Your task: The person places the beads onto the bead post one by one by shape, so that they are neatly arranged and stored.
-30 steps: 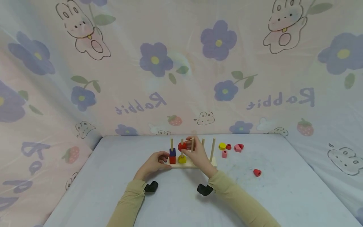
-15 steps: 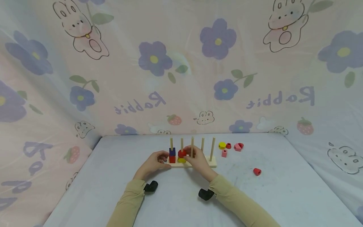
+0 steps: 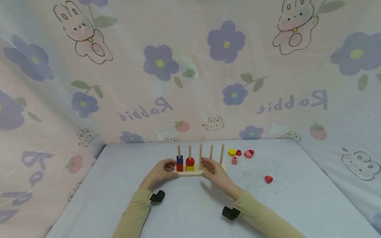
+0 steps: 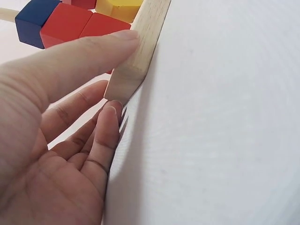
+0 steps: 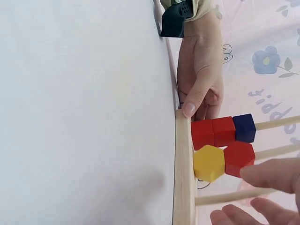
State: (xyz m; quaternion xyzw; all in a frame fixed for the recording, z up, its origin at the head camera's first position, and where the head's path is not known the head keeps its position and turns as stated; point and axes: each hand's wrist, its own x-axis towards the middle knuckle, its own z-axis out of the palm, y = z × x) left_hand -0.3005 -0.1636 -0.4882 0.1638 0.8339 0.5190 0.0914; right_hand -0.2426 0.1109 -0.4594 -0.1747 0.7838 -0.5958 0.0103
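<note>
My left hand (image 3: 160, 171) grips the left end of a wooden peg board (image 3: 191, 173), thumb on its front edge and fingers at the end. On the first peg, a blue block (image 5: 244, 128) sits outermost above two red cubes (image 5: 213, 132). The second peg carries a yellow hexagonal bead (image 5: 209, 163) with a red hexagonal bead (image 5: 239, 159) on top. My right hand (image 3: 219, 175) is beside the third peg (image 3: 200, 157), fingers spread and holding nothing. In the right wrist view its thumb appears close to the red hexagonal bead.
Right of the board lie a yellow hexagonal bead (image 3: 232, 152), a small red bead (image 3: 238, 152), a pink cube (image 3: 234, 160) and a pink bead (image 3: 248, 154) against another red one. A red tapered bead (image 3: 269, 179) lies nearer on the white table (image 3: 297, 205). Printed cloth hangs behind.
The red hexagonal bead has gone down the second peg onto the yellow one. My right hand has let go of it and moved right. The left hand stays on the board.
</note>
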